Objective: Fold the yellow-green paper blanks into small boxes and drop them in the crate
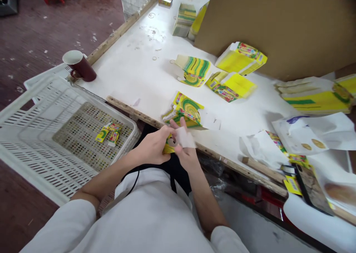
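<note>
My left hand (151,146) and my right hand (185,149) meet just in front of the table edge, both closed around a small yellow printed carton (168,148). A white paper slip (184,137) lies over my right fingers. Just beyond them, at the table's near edge, sits a stack of flat yellow-green cartons (185,110). Two small folded cartons (109,133) lie in the white plastic crate (33,134) to my left.
More flat and half-folded cartons (232,84) are scattered on the white table (133,67). A dark red mug (80,66) stands at the table's left corner. A big cardboard sheet (278,23) leans at the back right. Paper sheets and a phone (311,186) lie at the right.
</note>
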A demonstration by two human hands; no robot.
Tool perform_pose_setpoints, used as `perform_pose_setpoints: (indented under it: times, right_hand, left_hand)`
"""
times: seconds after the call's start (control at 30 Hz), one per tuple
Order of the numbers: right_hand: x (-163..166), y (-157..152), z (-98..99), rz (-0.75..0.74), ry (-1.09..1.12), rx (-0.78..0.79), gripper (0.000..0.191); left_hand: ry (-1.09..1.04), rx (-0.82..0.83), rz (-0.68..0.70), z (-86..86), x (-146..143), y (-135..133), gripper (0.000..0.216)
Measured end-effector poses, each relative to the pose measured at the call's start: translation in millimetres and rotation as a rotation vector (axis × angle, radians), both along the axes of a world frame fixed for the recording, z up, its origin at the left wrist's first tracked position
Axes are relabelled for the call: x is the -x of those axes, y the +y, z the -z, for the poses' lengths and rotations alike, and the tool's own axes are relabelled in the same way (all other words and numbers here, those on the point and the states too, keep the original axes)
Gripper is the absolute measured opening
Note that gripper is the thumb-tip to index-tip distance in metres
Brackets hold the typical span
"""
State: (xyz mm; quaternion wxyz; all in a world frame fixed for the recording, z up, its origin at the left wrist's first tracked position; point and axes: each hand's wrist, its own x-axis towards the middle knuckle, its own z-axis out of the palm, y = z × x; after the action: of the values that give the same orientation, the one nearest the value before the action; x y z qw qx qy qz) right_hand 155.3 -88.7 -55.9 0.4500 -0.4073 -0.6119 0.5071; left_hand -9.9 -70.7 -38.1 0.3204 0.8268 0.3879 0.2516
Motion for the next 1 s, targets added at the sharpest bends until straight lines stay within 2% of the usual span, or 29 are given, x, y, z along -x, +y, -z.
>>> perform_pose_setpoints:
  times: [0.07,0.13,0.23,0.3,0.37,0.57,0.63,0.7,0.77,0.87,0.9,0.93,1.0]
  right_hand:
    - [-1.5,-3.5,-2.9,-0.016,-0.193,-0.15,0.069]
    - [-3.7,-5.2,-5.9,0.04,-0.301,-0.24,0.047]
    - [-8.1,-4.0,-7.4,0.191,-0.27,-0.285,0.05]
    - [-11.6,-2.5,-7.0,0.133,-0.31,-0.296,0.057]
    - [-16.2,-1.5,-7.3,0.01,-0.4,-0.302,0.061]
    - [-35.1,2.3,-17.9,-0.129,-0.446,-0.292,0.034]
    - [-33.8,3.9,-19.8,-0.1,-0.427,-0.27,0.028]
    - [-25.6,4.0,-18.7,0.015,-0.374,-0.258,0.024]
    - [-15.2,2.9,-16.1,0.101,-0.308,-0.252,0.032]
    - [-11.0,4.7,-14.4,0.08,-0.258,-0.236,0.073]
    - [-14.6,7.6,-14.5,0.114,-0.264,-0.245,0.081]
    - [-20.3,12.1,-14.4,0.19,-0.292,-0.267,0.082]
    - [-35.2,24.9,-12.8,0.427,-0.417,-0.335,0.068]
  left_hand:
    - [-0.06,-0.012,-0.017,5.1,-1.9,0.2,0.062]
    - [-0.058,-0.062,-0.098,8.0,-4.1,-0.8,0.068]
    - [0.12,-0.057,-0.222,3.0,-2.9,-2.8,0.062]
    - [0.201,-0.021,-0.237,-5.0,2.4,-3.2,0.053]
    - [0.194,-0.006,-0.226,-12.7,9.8,-2.1,0.049]
    - [0.098,0.019,-0.133,-18.7,21.1,5.8,0.053]
    - [0.094,-0.004,-0.128,-18.1,17.1,7.0,0.05]
    - [0.107,-0.021,-0.165,-18.8,12.5,6.7,0.049]
    - [0.14,-0.013,-0.2,-21.5,12.8,5.2,0.052]
    - [0.267,0.049,-0.226,-29.4,33.1,3.3,0.052]
    - [0.337,0.067,-0.25,-32.4,45.6,3.1,0.051]
    - [0.421,0.075,-0.288,-35.3,60.1,3.2,0.051]
    - [0.611,0.036,-0.413,-39.5,90.5,3.7,0.057]
